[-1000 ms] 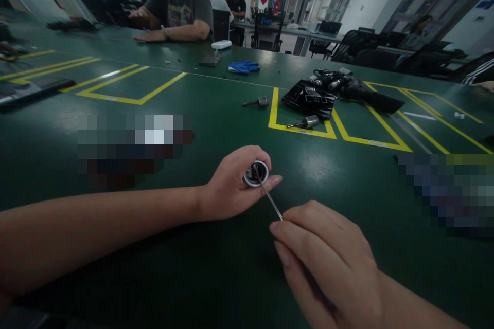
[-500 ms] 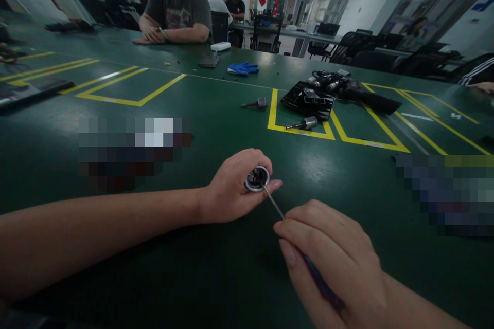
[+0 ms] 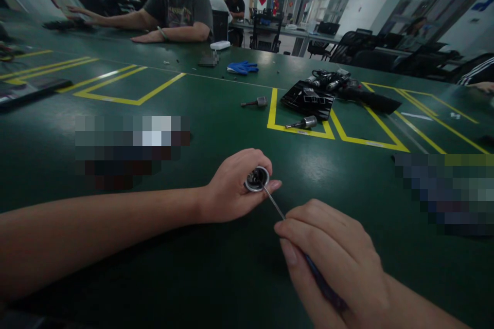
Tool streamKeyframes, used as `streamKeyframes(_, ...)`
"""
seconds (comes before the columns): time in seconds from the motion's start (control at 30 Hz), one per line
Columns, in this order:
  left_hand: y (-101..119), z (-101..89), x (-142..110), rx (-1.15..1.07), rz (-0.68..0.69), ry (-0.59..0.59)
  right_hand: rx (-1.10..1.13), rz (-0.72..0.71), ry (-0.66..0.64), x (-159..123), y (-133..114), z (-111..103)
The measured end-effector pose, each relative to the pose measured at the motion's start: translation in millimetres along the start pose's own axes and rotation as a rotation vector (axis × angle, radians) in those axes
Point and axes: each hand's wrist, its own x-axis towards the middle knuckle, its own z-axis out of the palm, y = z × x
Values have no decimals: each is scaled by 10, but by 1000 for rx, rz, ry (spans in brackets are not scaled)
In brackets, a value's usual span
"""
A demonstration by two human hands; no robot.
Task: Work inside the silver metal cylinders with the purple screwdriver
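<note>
My left hand point(image 3: 235, 187) is wrapped round a cylindrical metal part point(image 3: 263, 168), its round open end facing me. Inside the silver rim is a dark hollow with small fittings I cannot make out well. My right hand point(image 3: 332, 252) grips a screwdriver point(image 3: 276, 202) by its dark handle. The thin metal shaft reaches up and left into the open end of the part; its tip is hidden inside. Both hands are above the green table point(image 3: 216, 277).
Beyond my hands lie two metal parts with thin stems point(image 3: 257, 102), a black plastic bag point(image 3: 309, 98), a pile of cables point(image 3: 332, 79) and a blue glove point(image 3: 243, 67). Yellow tape point(image 3: 301, 132) marks the table. A person in a grey shirt point(image 3: 181, 7) sits across.
My hands, the metal part and the screwdriver hold almost the same pose. Across the table, the person has parted their hands, stretching one arm out toward the left.
</note>
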Motion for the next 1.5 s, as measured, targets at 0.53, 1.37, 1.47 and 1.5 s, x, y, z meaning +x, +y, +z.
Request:
streamKeyframes(0.53, 5, 4, -1, -10, -4, -14, -81, 30, -23, 20, -41, -50)
streamKeyframes(1.37, 13, -11, -9, -62, -32, 22, 9, 17, -35, -18, 10, -6)
streamKeyframes(1.47, 5, -8, -5, -41, -10, -17, -19, 2, -35, 14, -10, -20)
streamKeyframes(1.5, 1, -7, -3, -30, -1, -37, -26, 3, -33, 26, -17, -25)
